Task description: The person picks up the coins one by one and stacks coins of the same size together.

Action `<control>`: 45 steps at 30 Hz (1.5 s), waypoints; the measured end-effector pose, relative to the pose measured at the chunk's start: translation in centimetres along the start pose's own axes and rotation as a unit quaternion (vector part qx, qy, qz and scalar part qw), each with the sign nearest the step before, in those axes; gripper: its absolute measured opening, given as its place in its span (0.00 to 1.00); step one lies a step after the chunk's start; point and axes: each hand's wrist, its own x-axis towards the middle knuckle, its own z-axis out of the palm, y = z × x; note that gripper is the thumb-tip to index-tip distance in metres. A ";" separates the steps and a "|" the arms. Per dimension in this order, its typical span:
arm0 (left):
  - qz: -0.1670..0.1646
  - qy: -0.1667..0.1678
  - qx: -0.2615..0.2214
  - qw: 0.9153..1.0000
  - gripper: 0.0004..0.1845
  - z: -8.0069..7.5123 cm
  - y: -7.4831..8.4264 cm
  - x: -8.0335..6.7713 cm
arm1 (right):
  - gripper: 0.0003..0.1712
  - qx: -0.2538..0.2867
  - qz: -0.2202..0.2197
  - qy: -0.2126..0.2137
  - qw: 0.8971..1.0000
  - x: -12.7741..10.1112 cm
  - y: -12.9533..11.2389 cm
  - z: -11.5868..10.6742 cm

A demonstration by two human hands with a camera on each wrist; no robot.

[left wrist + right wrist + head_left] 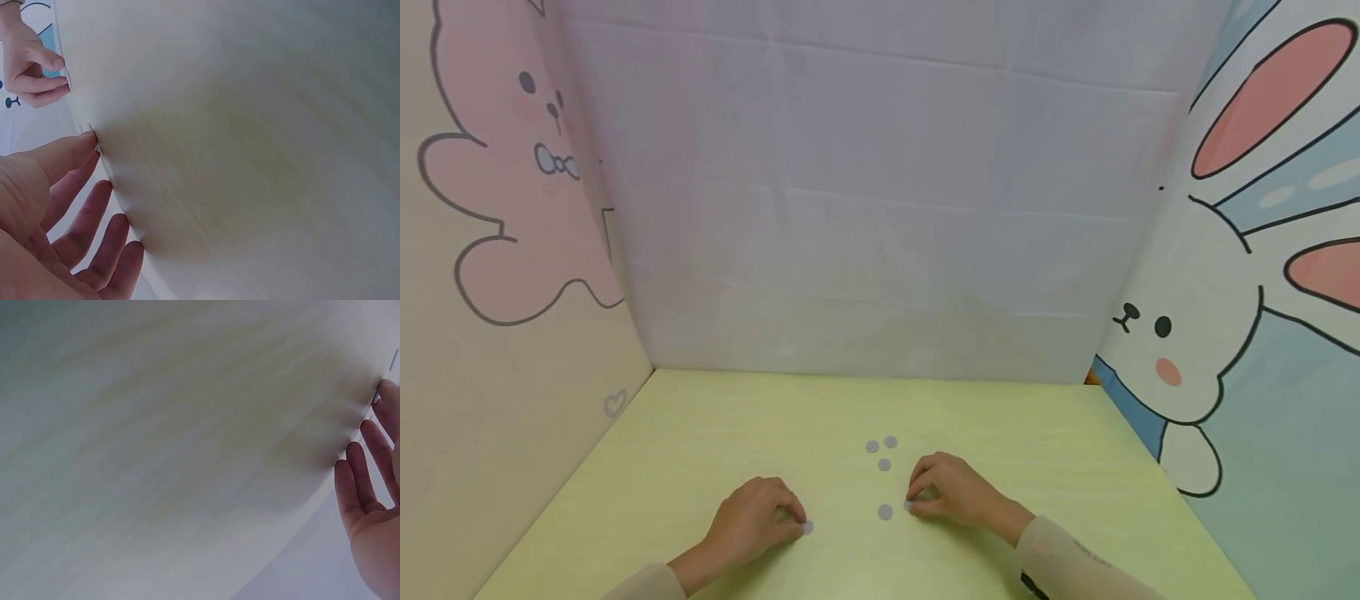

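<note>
- On the far left a pink cartoon wall panel (pixel 512 250) closes the booth; the pale green table (pixel 700 433) runs from it to the right.
- The left hand (pixel 752 521) lies palm down on the table, near the front edge. Its fingertips touch a small grey disc (pixel 807 527) that peeks out at their right side. The left wrist view shows the fingers (pixel 94 206) fairly straight and slightly spread against the surface, pressing rather than curling round anything.
- Just right of that, between the two hands, a loose grey disc (pixel 885 512) lies flat and untouched. It sits just off the right hand's fingertips and is clearly farther from the left hand's.
- Beyond it, farther from the person, three more grey discs (pixel 881 451) lie in a tight cluster, ahead of the right hand's knuckles.
- The right hand (pixel 951 492) rests knuckles up, fingers bent down so the tips meet the table, where a bit of grey shows beneath them. Whether they pinch it or only press I cannot tell; the right wrist view shows its fingers (pixel 369 469) fairly straight.
- The discs are round, so no long axis matters.
- At the far right stands a white rabbit wall panel (pixel 1195 333).
</note>
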 end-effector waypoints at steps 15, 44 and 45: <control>0.005 0.002 -0.003 1.000 0.07 0.0 0.0 0.0 | 0.04 0.009 0.021 0.045 0.999 0.4 -1.3 0.0; -0.007 0.002 0.003 1.000 0.08 -0.3 0.0 0.1 | 0.02 0.036 0.081 0.113 0.990 1.4 -4.3 0.1; -0.008 0.002 0.003 1.000 0.08 -0.2 0.0 0.1 | 0.02 0.037 0.077 0.114 0.990 1.4 -4.5 0.2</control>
